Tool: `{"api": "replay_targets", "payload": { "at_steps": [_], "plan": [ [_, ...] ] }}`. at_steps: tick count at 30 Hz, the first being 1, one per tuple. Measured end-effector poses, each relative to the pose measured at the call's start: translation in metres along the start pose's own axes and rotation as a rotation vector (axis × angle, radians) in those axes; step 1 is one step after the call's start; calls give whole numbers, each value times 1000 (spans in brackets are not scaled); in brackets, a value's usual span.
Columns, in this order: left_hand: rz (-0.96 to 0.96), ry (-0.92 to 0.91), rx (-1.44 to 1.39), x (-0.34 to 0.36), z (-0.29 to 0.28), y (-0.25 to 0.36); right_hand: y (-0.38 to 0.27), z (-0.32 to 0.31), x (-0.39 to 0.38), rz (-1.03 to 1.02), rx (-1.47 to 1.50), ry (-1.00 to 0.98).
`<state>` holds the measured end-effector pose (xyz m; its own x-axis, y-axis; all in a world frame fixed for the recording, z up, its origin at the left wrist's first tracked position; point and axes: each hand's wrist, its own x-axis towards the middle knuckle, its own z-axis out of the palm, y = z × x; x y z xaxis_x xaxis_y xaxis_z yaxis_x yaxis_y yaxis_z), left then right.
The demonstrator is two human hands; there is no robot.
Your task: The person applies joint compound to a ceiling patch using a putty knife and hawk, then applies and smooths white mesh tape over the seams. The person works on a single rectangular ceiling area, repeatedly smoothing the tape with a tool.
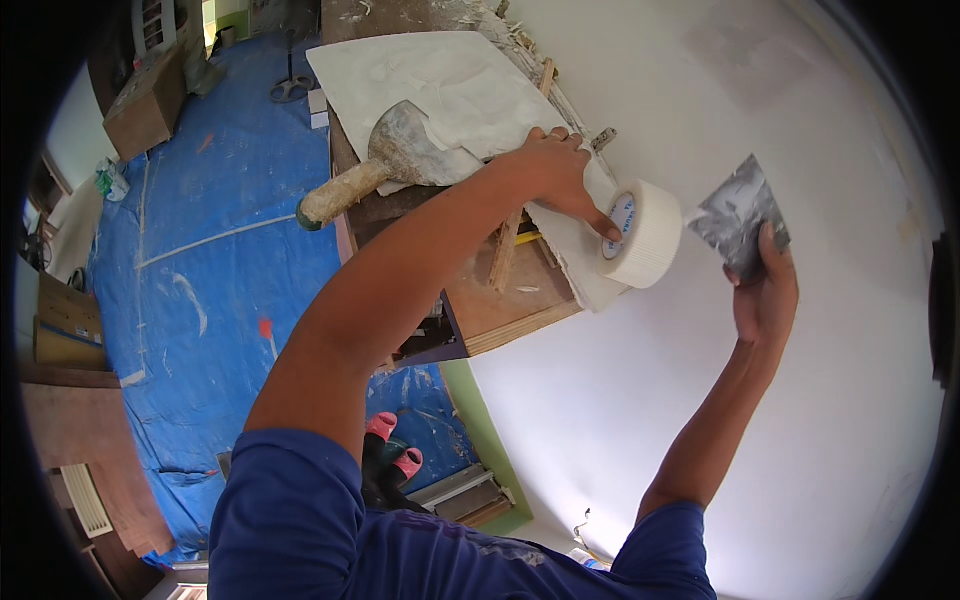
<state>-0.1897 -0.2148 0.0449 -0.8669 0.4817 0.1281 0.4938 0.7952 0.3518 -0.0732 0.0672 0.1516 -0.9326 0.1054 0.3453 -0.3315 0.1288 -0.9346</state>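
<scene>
My left hand [562, 178] reaches across the work surface, its fingers spread on the white board and its thumb apart. The thumb tip overlaps the side of a white roll of mesh tape [650, 235] standing on edge by the wall; whether it touches the roll I cannot tell. My right hand [768, 290] grips a flat, putty-smeared metal scraper blade [742, 212] in front of the wall. A wide scraper with a worn wooden handle [350, 192] lies beside my left forearm, its blade over the board. White compound covers the board [440, 75].
A pale wall [640, 400] rises along the right. The wooden work surface [510, 315] holds wood strips and debris. Blue sheeting [220, 300] covers the floor on the left, with a brown box [148, 108] and furniture around it. My feet in pink footwear [408, 462] stand below.
</scene>
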Motion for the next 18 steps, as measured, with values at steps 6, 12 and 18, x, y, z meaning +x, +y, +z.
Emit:
{"api": "replay_targets", "payload": {
  "at_steps": [6, 12, 18],
  "plan": [
    [5, -6, 77, 9, 0, -4, 36, 18, -80, 24, 206, -10],
    [-16, 22, 147, 7, -1, -2, 71, 82, -77, -113, -369, -218],
    [111, -11, 72, 10, -25, -22, 55, 43, -77, -41, -289, -337]
  ]
}}
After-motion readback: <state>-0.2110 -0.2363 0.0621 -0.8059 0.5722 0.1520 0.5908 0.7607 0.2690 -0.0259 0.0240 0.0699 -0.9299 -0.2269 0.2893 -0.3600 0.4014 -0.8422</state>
